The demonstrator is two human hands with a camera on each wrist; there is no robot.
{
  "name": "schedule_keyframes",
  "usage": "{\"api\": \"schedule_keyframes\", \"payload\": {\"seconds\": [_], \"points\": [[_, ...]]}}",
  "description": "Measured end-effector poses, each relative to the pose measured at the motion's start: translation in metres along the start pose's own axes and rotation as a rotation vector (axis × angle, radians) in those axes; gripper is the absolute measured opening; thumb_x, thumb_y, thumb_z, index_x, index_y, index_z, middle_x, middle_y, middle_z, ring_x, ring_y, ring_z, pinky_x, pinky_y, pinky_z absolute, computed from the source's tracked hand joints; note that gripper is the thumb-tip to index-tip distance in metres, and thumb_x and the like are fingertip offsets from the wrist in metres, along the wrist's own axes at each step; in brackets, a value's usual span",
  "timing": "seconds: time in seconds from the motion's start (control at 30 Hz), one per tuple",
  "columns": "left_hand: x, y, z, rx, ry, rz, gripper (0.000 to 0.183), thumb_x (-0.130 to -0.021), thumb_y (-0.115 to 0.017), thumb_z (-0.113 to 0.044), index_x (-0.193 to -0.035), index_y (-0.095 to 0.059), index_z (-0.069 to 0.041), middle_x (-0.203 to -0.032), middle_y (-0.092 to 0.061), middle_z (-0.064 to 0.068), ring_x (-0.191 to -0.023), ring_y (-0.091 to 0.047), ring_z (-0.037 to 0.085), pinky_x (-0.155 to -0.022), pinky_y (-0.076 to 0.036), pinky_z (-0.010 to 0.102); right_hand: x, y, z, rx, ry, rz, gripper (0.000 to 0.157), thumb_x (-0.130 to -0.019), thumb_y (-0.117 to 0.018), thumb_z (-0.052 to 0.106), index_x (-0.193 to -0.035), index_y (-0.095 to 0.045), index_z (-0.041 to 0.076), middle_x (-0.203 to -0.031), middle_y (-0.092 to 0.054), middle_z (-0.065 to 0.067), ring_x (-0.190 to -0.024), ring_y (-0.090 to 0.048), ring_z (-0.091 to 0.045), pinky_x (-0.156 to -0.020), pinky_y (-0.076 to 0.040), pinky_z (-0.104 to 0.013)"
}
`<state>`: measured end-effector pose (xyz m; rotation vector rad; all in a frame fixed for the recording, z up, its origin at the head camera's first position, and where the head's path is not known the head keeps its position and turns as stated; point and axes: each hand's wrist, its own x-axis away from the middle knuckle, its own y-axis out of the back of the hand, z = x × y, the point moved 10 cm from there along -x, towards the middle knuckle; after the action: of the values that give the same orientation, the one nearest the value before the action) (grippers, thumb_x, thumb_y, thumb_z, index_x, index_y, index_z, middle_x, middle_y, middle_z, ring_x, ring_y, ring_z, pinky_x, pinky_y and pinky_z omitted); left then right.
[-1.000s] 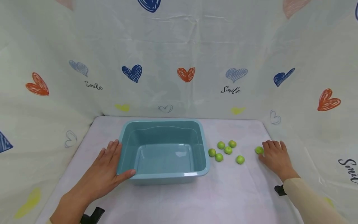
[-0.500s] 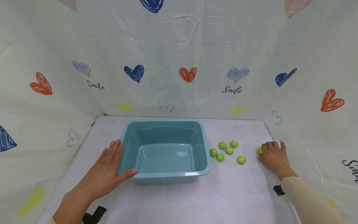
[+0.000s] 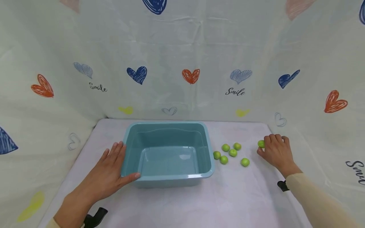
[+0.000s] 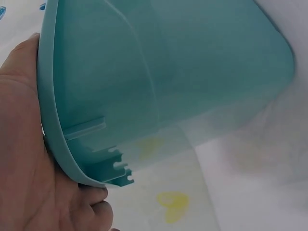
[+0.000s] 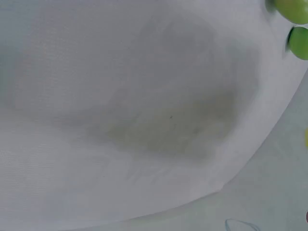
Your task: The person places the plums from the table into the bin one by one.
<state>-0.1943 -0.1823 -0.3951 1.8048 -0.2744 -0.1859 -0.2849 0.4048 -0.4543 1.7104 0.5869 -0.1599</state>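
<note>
A light-blue plastic basin [image 3: 168,181] stands on the cloth-covered table. Along its left rim lie the straight fingers of my left hand [image 3: 109,172], with the thumb over the front left corner. The left wrist view has this hand [image 4: 29,139] against the rim of the basin [image 4: 168,62]. At the table's right edge, my right hand [image 3: 276,153] pinches a small round green fruit [image 3: 260,143], partly covered by the fingers. Several similar green fruits [image 3: 233,152] lie between the basin and that hand. Only a shadow of the right hand shows in the right wrist view.
A white tablecloth [image 3: 222,199] covers the table. Behind and at both sides hangs a pale curtain [image 3: 162,41] printed with hearts and "Smile". Two green fruits [image 5: 299,42] show at the edge of the right wrist view.
My right hand has moved slightly farther back and left, carrying the green fruit with it. The left hand stays on the basin, and the other fruits lie where they were.
</note>
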Motion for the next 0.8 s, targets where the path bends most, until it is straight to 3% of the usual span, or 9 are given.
{"api": "schedule_keyframes", "payload": {"seconds": [0.23, 0.43, 0.6, 0.8], "points": [[0.001, 0.004, 0.000, -0.038, 0.012, -0.006, 0.124, -0.090, -0.056, -0.083, -0.163, -0.021, 0.011, -0.171, -0.020, 0.032, -0.159, -0.019, 0.050, -0.126, -0.014, 0.071, -0.021, 0.018, 0.022, -0.024, 0.011, -0.011, 0.048, -0.078, -0.078, 0.032, -0.098, -0.053, -0.005, -0.090, -0.057, -0.020, -0.095, -0.055, -0.044, -0.088, -0.045, -0.064], [-0.002, 0.004, -0.001, -0.081, -0.004, -0.016, 0.122, -0.092, -0.053, -0.083, -0.162, -0.023, 0.012, -0.170, -0.023, 0.032, -0.159, -0.021, 0.049, -0.127, -0.017, 0.069, -0.045, 0.053, 0.048, -0.123, 0.016, -0.103, 0.046, -0.081, -0.075, 0.032, -0.102, -0.057, -0.005, -0.095, -0.060, -0.022, -0.094, -0.054, -0.044, -0.087, -0.043, -0.064], [0.000, 0.005, -0.001, -0.092, -0.011, -0.027, 0.121, -0.092, -0.054, -0.082, -0.161, -0.024, 0.013, -0.169, -0.024, 0.033, -0.158, -0.022, 0.050, -0.126, -0.019, 0.069, -0.071, 0.087, 0.081, -0.235, 0.033, -0.159, 0.045, -0.084, -0.071, 0.033, -0.104, -0.059, -0.005, -0.097, -0.061, -0.021, -0.095, -0.053, -0.043, -0.085, -0.041, -0.061], [0.002, 0.004, -0.003, -0.063, -0.007, -0.029, 0.119, -0.094, -0.054, -0.080, -0.161, -0.022, 0.014, -0.170, -0.021, 0.034, -0.158, -0.020, 0.051, -0.126, -0.021, 0.068, -0.103, 0.125, 0.132, -0.331, 0.117, -0.123, 0.041, -0.086, -0.073, 0.033, -0.105, -0.061, 0.000, -0.105, -0.063, -0.017, -0.101, -0.053, -0.038, -0.087, -0.041, -0.055]]}}
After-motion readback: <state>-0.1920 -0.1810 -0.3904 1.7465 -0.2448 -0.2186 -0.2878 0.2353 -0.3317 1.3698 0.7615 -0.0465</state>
